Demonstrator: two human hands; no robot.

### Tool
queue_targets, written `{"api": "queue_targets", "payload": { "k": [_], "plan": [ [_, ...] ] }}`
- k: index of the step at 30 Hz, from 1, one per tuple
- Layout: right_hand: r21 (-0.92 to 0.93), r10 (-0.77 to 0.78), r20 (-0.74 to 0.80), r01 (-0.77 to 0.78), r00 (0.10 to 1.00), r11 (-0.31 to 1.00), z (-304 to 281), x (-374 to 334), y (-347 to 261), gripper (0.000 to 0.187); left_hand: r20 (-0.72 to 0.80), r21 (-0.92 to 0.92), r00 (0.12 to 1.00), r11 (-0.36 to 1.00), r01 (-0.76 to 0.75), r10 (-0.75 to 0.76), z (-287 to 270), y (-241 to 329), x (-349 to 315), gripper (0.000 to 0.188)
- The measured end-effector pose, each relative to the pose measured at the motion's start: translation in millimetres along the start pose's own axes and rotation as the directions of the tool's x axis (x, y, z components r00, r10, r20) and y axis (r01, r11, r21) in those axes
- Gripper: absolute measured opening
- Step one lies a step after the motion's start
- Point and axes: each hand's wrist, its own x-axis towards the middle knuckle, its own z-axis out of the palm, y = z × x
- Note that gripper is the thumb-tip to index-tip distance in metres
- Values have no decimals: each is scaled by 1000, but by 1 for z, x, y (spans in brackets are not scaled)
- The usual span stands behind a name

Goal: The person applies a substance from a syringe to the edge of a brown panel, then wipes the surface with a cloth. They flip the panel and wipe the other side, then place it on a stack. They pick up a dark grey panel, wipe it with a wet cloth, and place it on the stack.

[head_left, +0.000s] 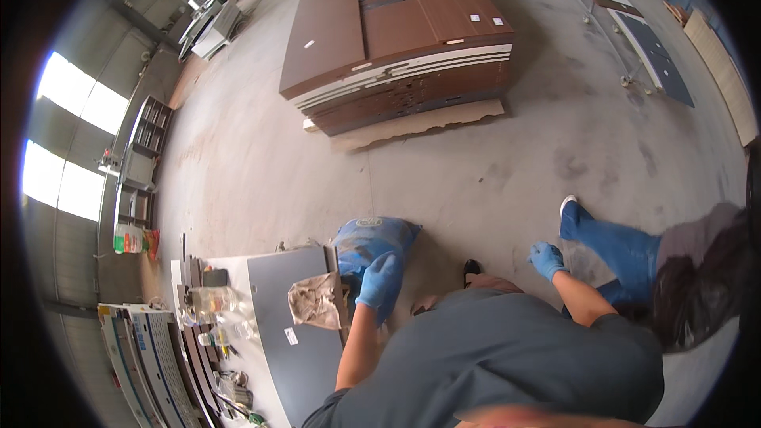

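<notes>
My left hand [380, 280], in a blue glove, is held in front of a full blue sack [369, 236] on the floor. The glove blends with the sack, so its fingers are hard to make out, and whether they touch cannot be told. Next to that hand, a crumpled tan cloth or paper [314, 301] lies on a grey panel [295, 349]. Out to the right of my body, my right hand [545, 259] wears the same kind of glove. Its fingers are curled in, and nothing shows in them.
Ahead stands a large stack of brown and grey panels [428, 24] over a brown sheet [420, 128]. Plastic bottles [212, 301] and small items crowd the left. Another person in blue trousers [618, 246] is close on my right. A wheeled rack [626, 32] holds panels farther back.
</notes>
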Motion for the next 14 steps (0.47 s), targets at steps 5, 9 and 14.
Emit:
{"api": "queue_targets", "payload": {
  "k": [5, 9, 14],
  "plan": [
    [384, 228, 165, -275, 960, 881, -32, 73, -5, 32, 15, 327, 1000, 945, 1, -7, 60, 8, 107, 49],
    [774, -100, 124, -33, 987, 633, -70, 150, -110, 28, 129, 133, 987, 988, 79, -96, 116, 62, 193, 49],
    [712, -348, -521, 622, 779, 327, -285, 231, -238, 27, 257, 191, 965, 977, -99, 47, 190, 163, 292, 48]
  ]
}}
